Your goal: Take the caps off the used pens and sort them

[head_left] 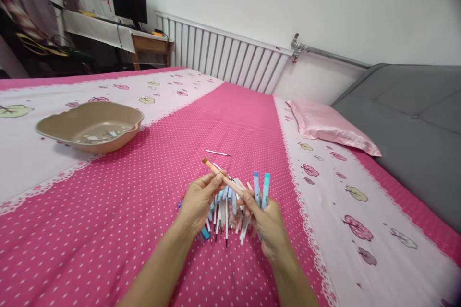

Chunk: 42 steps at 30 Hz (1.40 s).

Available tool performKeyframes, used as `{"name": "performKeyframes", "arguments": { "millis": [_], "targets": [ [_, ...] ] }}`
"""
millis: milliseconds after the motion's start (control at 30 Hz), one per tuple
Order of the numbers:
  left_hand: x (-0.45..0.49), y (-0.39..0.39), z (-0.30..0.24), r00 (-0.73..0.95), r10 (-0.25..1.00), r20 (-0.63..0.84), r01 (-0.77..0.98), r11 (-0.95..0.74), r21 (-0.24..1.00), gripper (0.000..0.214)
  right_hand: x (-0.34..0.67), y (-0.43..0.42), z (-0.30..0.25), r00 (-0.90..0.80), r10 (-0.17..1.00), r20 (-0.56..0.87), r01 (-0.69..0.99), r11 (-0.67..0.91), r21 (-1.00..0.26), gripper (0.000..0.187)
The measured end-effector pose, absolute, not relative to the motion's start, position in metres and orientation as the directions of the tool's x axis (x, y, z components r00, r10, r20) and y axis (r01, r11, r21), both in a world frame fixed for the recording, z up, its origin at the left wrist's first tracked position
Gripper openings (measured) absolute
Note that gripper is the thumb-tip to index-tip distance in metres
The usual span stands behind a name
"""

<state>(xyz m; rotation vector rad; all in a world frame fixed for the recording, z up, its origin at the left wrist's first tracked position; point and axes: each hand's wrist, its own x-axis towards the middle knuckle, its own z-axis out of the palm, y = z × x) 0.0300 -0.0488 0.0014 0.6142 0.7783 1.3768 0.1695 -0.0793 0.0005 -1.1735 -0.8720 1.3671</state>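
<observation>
My left hand (200, 200) is closed, pinching a slim peach-orange marker pen (217, 171) with a brown end near its upper half. The thumb and fingers of my right hand (267, 220) hold the lower, paler end of the same pen, which slants between both hands. Two blue marker pens (265, 191) also stand up out of my right hand, held in its fingers. Below and between the hands lies a loose pile of pens and thin white sticks (226, 216), some with dark tips. Part of the pile is hidden by my hands.
One thin white stick (218, 152) lies apart, beyond the pile. On the left, a beige plastic basin (122, 141) holds small white pieces. All rests on a pink dotted bedspread (173, 163). A pink pillow (331, 127) and grey headboard (410, 105) are at right.
</observation>
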Motion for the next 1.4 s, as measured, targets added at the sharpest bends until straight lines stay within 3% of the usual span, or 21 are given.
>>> {"name": "performKeyframes", "arguments": {
  "millis": [300,567,800,1033,1200,1400],
  "targets": [
    [0.031,-0.049,0.004,0.017,0.989,-0.146,-0.625,0.125,0.771,0.028,0.167,-0.083,0.009,0.186,0.979,-0.08,-0.212,-0.04,-0.976,0.037],
    [0.03,-0.049,0.005,-0.007,0.989,-0.145,-0.628,0.108,0.771,0.028,0.169,-0.08,0.004,0.131,0.975,-0.18,-0.186,-0.154,-0.97,0.041],
    [0.03,-0.05,0.005,-0.014,0.987,-0.158,-0.634,0.114,0.765,0.026,0.17,-0.081,0.003,0.16,0.983,-0.087,-0.185,-0.057,-0.981,0.033],
    [0.027,-0.048,0.007,-0.025,0.982,-0.19,-0.673,0.123,0.729,0.018,0.167,-0.082,0.007,0.337,0.942,0.004,-0.115,0.045,-0.992,0.03],
    [0.026,-0.047,0.01,-0.031,0.98,-0.199,-0.686,0.124,0.717,0.015,0.168,-0.082,0.007,0.331,0.944,0.015,-0.091,0.048,-0.995,0.03],
    [0.021,-0.044,0.009,-0.187,0.953,-0.239,-0.666,0.056,0.744,0.016,0.177,-0.079,0.004,0.356,0.934,0.031,-0.028,0.043,-0.999,0.032]
  ]
}}
